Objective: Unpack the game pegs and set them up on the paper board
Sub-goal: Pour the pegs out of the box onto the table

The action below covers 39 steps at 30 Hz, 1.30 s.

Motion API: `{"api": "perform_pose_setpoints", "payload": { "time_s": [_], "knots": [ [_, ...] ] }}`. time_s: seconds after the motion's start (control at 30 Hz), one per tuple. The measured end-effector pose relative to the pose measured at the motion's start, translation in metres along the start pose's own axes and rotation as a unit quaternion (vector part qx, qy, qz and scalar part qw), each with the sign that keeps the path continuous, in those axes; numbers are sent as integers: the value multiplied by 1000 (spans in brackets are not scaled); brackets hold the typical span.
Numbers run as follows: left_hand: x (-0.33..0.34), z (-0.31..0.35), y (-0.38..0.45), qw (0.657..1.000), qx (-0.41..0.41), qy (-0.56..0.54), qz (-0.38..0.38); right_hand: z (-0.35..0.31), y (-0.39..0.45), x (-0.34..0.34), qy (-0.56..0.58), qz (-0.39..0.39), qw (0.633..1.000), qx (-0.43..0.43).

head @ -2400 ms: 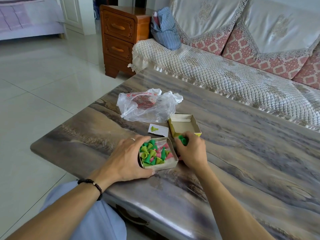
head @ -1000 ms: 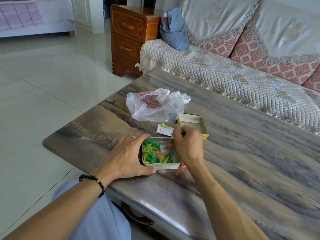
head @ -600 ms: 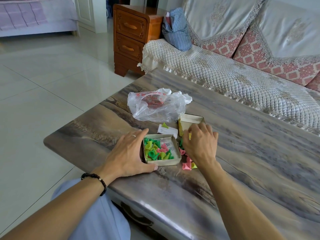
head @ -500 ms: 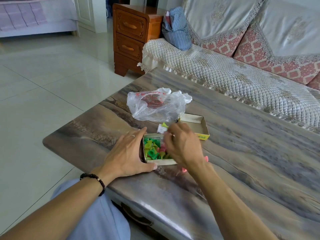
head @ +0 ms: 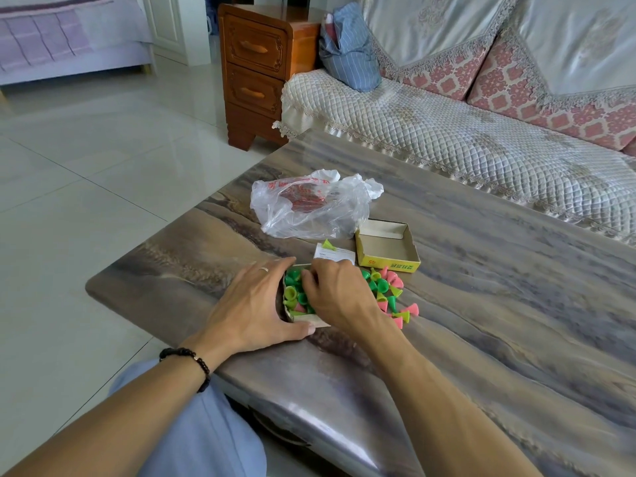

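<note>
A small cardboard box (head: 303,317) holds several green, yellow and pink cone pegs (head: 294,293). My left hand (head: 253,304) grips the box's left side and front corner. My right hand (head: 335,294) reaches into the box with its fingers curled over the pegs; whether it has any pinched is hidden. A pile of loose pegs (head: 390,294) lies on the table just right of the box. One yellow-green peg (head: 328,244) stands on a folded white paper (head: 335,255) behind the box.
The box's yellow lid (head: 387,247) lies open side up behind the loose pegs. A crumpled clear plastic bag (head: 309,204) sits further back on the marble-patterned table (head: 481,304). A quilted sofa (head: 447,132) runs behind the table and a wooden nightstand (head: 261,67) stands at its left end.
My right hand carried pegs out of the box and dropped them to its right, where a pile has grown, then returned into the box. My left hand has stayed on the box.
</note>
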<state>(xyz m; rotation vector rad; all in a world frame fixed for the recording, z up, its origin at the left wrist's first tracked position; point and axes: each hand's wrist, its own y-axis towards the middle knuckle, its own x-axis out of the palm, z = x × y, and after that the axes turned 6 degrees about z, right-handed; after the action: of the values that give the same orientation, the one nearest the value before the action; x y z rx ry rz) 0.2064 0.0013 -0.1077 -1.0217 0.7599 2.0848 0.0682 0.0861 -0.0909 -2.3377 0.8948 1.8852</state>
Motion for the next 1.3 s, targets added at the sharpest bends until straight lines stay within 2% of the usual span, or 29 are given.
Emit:
{"api": "perform_pose_setpoints", "payload": {
  "time_s": [0.1, 0.2, 0.27, 0.37, 0.6, 0.67, 0.73, 0.77, 0.83, 0.87, 0.93, 1.2, 1.3],
  "knots": [
    [-1, -1, 1, 1000, -1, -1, 0, 0, 1, -3, 55, 32, 997, 43],
    [-2, -1, 1, 1000, -3, 1, -9, 4, 5, -19, 143, 104, 977, 119],
    [-2, -1, 1, 1000, -4, 3, -13, 12, 7, -29, 149, 155, 966, 142],
    [-1, -3, 1, 1000, -11, 3, -17, 34, 4, -31, 93, 178, 971, 126],
    [-1, -3, 1, 1000, -14, -22, -7, 64, -2, -21, -94, 82, 989, 83],
    [0, -4, 2, 999, -22, -29, -5, 56, 1, -23, -128, 102, 985, 59],
    [2, -5, 3, 999, -26, -29, -3, 40, 1, -23, -102, 139, 985, 11],
    [2, -5, 3, 999, -27, -27, 0, 30, 2, -23, -62, 123, 990, -26],
    [3, -5, 3, 999, -25, -25, 6, 12, 0, -20, 10, 31, 997, -74],
    [3, -5, 3, 999, -24, -26, 6, 5, -1, -17, 10, -14, 996, -86],
    [4, -4, 2, 999, -23, -30, 7, -1, -2, -7, -41, -40, 993, -108],
    [2, -3, 2, 999, -27, -27, 1, -7, 3, -4, -8, -77, 996, -50],
    [1, -2, 2, 999, -25, -24, 2, -8, 6, -6, -21, -66, 996, -58]
  ]
}}
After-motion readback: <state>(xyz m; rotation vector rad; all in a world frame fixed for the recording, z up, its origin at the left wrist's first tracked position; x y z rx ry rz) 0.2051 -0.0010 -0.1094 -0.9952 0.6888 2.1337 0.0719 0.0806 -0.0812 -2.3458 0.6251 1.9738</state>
